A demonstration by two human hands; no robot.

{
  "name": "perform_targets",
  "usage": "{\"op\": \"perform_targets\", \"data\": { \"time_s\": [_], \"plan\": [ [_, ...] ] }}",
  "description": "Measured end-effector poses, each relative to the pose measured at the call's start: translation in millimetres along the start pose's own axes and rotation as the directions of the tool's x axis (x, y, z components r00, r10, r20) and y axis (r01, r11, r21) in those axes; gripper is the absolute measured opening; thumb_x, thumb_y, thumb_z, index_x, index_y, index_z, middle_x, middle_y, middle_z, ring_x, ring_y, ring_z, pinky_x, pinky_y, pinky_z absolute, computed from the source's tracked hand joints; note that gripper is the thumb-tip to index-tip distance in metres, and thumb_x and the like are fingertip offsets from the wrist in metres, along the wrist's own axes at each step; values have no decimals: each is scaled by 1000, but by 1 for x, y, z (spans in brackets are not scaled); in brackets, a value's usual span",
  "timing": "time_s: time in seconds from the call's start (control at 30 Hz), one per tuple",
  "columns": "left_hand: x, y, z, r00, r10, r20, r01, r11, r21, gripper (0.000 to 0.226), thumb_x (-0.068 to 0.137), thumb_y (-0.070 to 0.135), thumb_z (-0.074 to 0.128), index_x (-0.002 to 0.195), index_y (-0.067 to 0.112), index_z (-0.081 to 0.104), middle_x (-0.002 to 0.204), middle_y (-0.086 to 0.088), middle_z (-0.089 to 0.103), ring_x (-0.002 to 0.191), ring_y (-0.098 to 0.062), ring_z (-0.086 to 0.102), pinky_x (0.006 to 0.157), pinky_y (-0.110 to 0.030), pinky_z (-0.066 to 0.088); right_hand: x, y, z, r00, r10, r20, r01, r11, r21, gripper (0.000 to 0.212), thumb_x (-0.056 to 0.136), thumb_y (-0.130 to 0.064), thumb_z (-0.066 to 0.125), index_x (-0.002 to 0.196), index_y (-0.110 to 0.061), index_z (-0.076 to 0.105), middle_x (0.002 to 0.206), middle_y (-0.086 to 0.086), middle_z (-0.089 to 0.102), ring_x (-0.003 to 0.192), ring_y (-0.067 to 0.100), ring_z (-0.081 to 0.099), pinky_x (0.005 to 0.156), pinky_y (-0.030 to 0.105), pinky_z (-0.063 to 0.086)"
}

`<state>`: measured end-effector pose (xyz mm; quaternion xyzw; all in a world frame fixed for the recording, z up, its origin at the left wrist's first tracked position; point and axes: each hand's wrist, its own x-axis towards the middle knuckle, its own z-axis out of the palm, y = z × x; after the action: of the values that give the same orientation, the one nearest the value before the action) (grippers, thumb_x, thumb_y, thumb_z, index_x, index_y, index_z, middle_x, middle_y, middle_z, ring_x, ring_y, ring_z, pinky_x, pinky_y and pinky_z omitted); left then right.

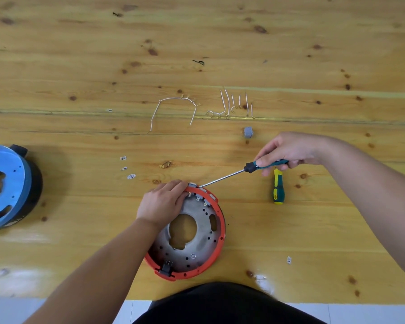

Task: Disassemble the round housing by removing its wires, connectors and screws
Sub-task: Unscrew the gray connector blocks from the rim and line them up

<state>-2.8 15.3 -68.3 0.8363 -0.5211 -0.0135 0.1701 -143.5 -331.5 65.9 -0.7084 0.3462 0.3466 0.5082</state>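
Round housing [204, 242], red rim, grey metal plate: on wooden table [313, 230], near front edge. Left hand [164, 202] lies on its far rim, fingers beside a grey connector [192, 184]. Right hand [290, 150] grasps teal screwdriver [239, 173], tip at that connector. Loose white wires [173, 108] farther back; yellow screwdriver [278, 187] lies near right hand; blue housing [5, 188] far left

There is a single view, from a camera on the person's head, tilted steeply down over the wooden table [220, 43]. It sits close above both forearms; the left hand [160, 203] falls near the frame's centre, the right hand [290, 150] up and to its right. Wide-angle bending curves the far planks.
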Motion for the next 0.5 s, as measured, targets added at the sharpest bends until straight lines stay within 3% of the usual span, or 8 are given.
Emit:
{"op": "perform_targets", "data": {
  "time_s": [0.23,0.5],
  "plan": [
    [-1,0,3,1000,-4,-9,4,1000,26,20,98,31,60,110,21,71,105,7,74,77,-25,71,48,-33,53,-12,42,27,998,-58,15,57,998,38,17,94,-47,74,109,-44,80,76,-3,70,58,15,44,52,22,34],
    [0,1,4,1000,-17,-7,17,1000,26,18,98,32,58,109,24,69,101,8,72,76,-25,69,47,-32,52,-24,86,75,986,-154,-65,165,962,216,20,101,-36,68,117,-44,78,73,0,60,56,17,42,55,24,38]
  ]
}}
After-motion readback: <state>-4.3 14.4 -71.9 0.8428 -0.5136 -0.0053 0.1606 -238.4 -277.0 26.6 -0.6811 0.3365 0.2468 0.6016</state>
